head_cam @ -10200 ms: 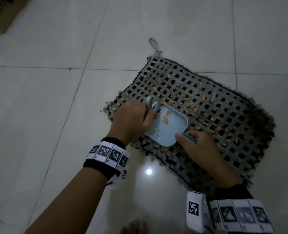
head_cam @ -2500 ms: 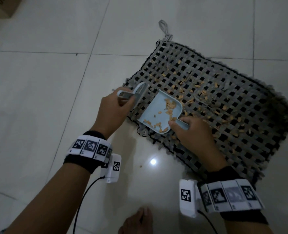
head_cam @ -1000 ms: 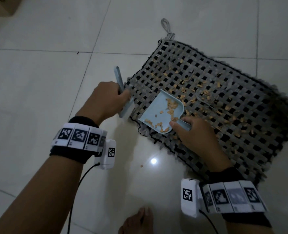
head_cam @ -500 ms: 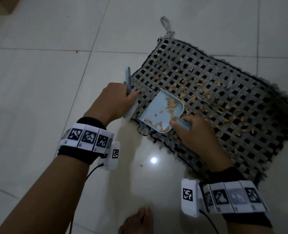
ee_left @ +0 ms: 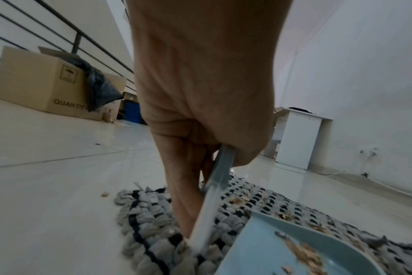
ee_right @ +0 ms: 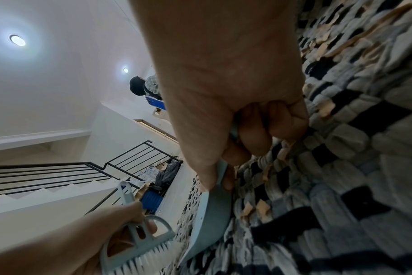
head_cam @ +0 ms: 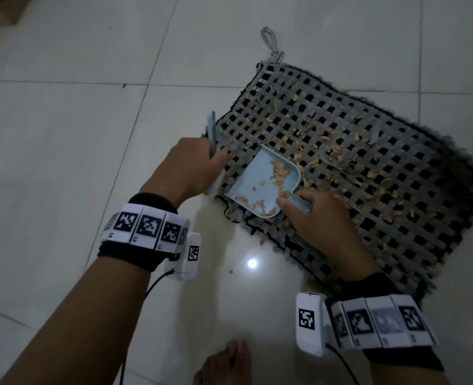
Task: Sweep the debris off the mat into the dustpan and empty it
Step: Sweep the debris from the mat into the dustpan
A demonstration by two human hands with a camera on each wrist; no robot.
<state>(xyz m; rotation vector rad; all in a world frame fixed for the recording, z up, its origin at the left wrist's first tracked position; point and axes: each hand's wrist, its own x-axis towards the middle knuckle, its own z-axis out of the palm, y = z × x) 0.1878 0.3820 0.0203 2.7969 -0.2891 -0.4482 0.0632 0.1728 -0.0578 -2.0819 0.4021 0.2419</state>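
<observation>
A grey-and-black woven mat [head_cam: 396,173] lies on the tiled floor, strewn with orange debris [head_cam: 329,140]. A pale blue dustpan [head_cam: 260,184] rests on the mat's near-left corner and holds several orange scraps. My right hand [head_cam: 307,215] grips its handle [ee_right: 221,178]. My left hand [head_cam: 193,168] grips a pale blue hand brush [head_cam: 211,132], whose white bristles [ee_right: 141,258] meet the mat's left edge just left of the pan's mouth [ee_left: 259,223]. The brush [ee_left: 214,197] stands nearly upright beside the dustpan.
One scrap [head_cam: 230,271] lies on the floor near the mat's front edge. A bare foot [head_cam: 224,362] shows at the bottom. A cardboard box [ee_left: 47,83] with a black bag stands far left by a stair railing [ee_right: 59,174]. A white cabinet [ee_left: 299,139] stands against the far wall.
Over the last second my left hand has carried the brush right, from the bare floor to the mat's left edge next to the dustpan. Right hand and dustpan have stayed put.
</observation>
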